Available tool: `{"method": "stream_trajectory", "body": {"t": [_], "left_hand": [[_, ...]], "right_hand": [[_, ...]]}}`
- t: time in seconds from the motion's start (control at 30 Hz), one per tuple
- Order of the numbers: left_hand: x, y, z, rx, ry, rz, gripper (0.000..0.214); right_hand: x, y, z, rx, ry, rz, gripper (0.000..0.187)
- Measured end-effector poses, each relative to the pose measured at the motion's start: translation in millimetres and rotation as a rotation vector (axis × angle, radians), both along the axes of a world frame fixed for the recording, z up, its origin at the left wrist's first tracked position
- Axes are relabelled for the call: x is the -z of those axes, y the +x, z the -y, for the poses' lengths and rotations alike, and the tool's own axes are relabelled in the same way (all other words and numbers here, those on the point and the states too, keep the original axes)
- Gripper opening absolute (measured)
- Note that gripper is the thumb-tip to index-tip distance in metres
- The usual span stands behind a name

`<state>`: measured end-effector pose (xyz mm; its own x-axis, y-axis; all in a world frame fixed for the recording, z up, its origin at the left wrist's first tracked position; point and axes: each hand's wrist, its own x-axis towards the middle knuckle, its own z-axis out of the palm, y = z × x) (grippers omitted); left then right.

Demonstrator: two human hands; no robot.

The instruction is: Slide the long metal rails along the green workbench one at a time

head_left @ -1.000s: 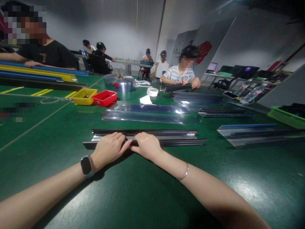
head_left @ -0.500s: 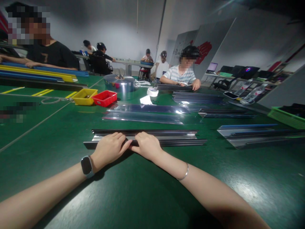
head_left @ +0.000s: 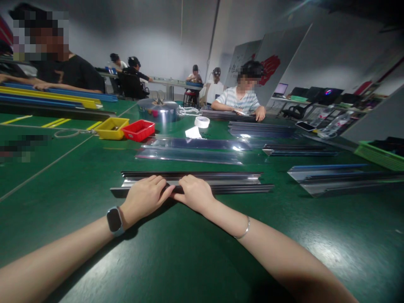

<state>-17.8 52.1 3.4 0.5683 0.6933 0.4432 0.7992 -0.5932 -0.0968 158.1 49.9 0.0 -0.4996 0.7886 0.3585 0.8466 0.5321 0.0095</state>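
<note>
A long plastic channel strip (head_left: 235,188) with black edges and a clear middle lies crosswise in front of me. My left hand (head_left: 145,195) is closed over its near black edge, left of the middle, with the thumb along the near side. Beside it, my right hand (head_left: 196,192) grips the same edge, and the two thumb tips nearly meet. The fingertips of both hands reach inside the channel and are partly hidden. Beyond the strip, flat clear plastic strips (head_left: 192,155) rest on the green table (head_left: 202,261).
Yellow bin (head_left: 112,128) and red bin (head_left: 139,131) stand left of centre, near a tape roll (head_left: 202,122) and a shiny round pot-like container (head_left: 159,111). More channel strips (head_left: 334,179) lie at right. Co-workers sit across the table; one in a striped shirt (head_left: 239,100) handles a dark strip.
My hands and the strip under them stay nearly still. Across the table, the dark strip held by the co-worker in the striped shirt has shifted slightly left.
</note>
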Motion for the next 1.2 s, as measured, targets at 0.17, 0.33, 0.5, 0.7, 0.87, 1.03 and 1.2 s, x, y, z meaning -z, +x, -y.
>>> {"method": "stream_trajectory", "body": {"t": [0.17,0.33,0.5,0.7,0.87,1.03,1.2], "left_hand": [[0.5,-0.4,0.1,0.007,0.019,0.017,0.034],[0.3,-0.4,0.5,0.012,0.043,0.024,0.034],[-0.8,-0.3,1.1,0.028,0.057,0.051,0.034],[0.7,-0.7,0.0,0.016,0.04,0.015,0.033],[2.2,-0.1,0.5,0.017,0.048,-0.002,0.029],[2.4,-0.1,0.5,0.05,0.066,0.005,0.028],[2.7,0.4,1.7,0.059,0.057,0.033,0.028]], "right_hand": [[-2.6,-0.1,0.9,-0.001,-0.032,0.016,0.034],[-3.4,-0.5,2.1,-0.001,-0.023,0.017,0.035],[-2.5,0.0,1.8,0.005,-0.025,0.006,0.036],[-1.4,0.5,1.7,-0.011,-0.009,-0.005,0.034],[-0.2,0.7,2.4,-0.011,0.009,-0.023,0.033],[-0.5,1.3,1.5,-0.021,-0.015,-0.021,0.031],[-0.8,0.5,3.0,-0.014,0.0,-0.026,0.03]]}}
